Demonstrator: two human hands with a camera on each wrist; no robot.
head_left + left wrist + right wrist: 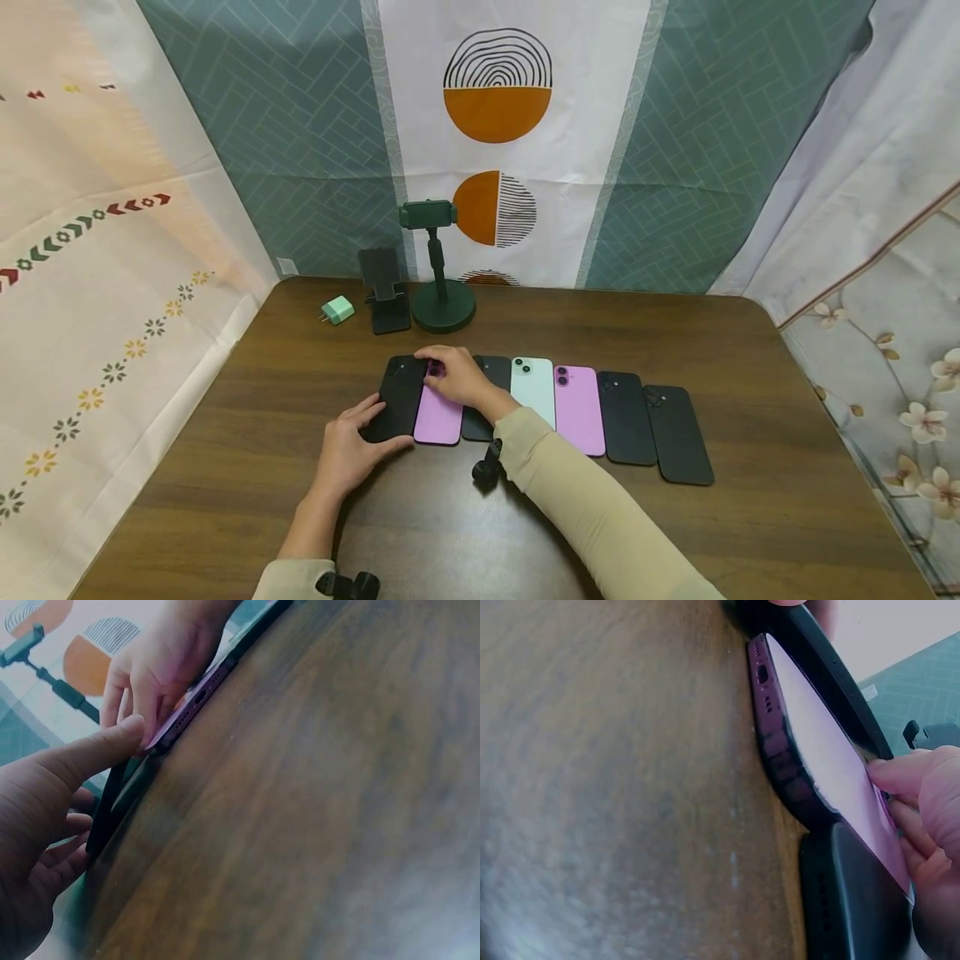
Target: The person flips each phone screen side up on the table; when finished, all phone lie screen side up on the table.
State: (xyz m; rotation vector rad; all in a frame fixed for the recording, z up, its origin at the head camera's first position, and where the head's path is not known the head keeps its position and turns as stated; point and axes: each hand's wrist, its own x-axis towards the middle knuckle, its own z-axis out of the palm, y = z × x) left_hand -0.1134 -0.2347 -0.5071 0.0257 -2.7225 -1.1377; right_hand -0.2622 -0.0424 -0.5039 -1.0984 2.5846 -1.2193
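Note:
A black phone (402, 398) lies camera side up at the left end of a row of phones. My left hand (348, 450) grips it by the lower part, fingers along its left side and thumb at the bottom edge. At its upper right corner my right hand (457, 379) pinches it, index finger over the top edge and thumb at the right side. Directly beside it is a pink phone (438, 417), its top partly hidden by the right hand. In the right wrist view the black phone (825, 667) slants beside the pink phone (817, 742).
Rightward the row continues: a dark phone (476, 427) partly under the right arm, a mint phone (533, 387), another pink phone (580, 412) and two black phones (627, 421). Behind stand a green phone stand (443, 307), a black folding stand (388, 312) and a mint charger plug (339, 309).

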